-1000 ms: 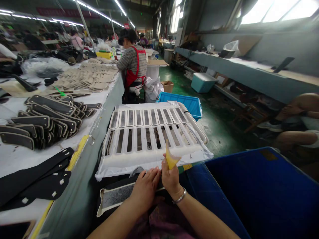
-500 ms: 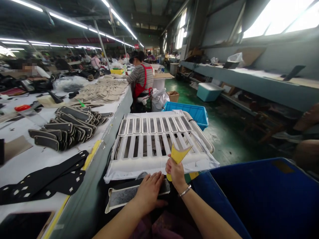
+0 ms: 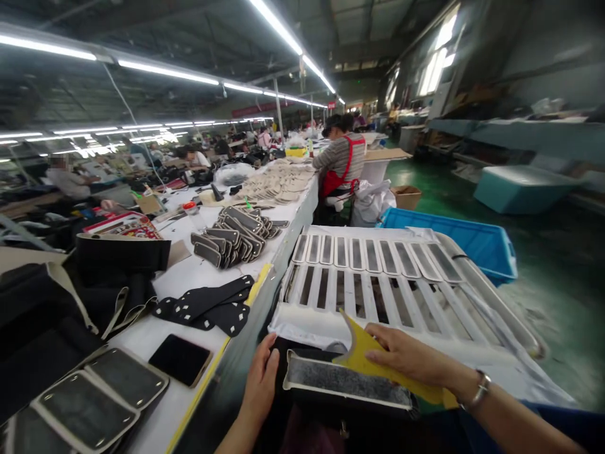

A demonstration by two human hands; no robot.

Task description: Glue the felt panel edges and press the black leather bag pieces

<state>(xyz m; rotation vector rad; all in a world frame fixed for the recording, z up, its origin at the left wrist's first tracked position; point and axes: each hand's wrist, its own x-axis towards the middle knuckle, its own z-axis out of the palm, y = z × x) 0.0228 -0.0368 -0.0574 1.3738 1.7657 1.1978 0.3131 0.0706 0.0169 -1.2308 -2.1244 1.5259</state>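
A yellow curved-edged sheet (image 3: pixel 373 353) is gripped in my right hand (image 3: pixel 411 353), its tip over the far edge of a grey strip with a pale border (image 3: pixel 340 376). That strip lies on black material in front of me. At its left end, my left hand (image 3: pixel 259 381) rests with thumb and fingers apart against the black material, holding nothing. Just beyond is a white slatted rack (image 3: pixel 368 293) with a row of grey pale-edged strips (image 3: pixel 371 255) along its far side.
On the white table (image 3: pixel 189 277) at left lie a pile of dark strips (image 3: pixel 236 233), black studded pieces (image 3: pixel 208 302), a phone (image 3: pixel 181 359) and larger dark panels (image 3: pixel 87 410). A blue bin (image 3: pixel 449 236) stands behind the rack. A person in a red apron (image 3: pixel 343 157) sits farther off.
The view has swung left. My left hand has left the strip's top for its left end. My right hand has lowered the yellow sheet from upright to a flatter slant over the strip.
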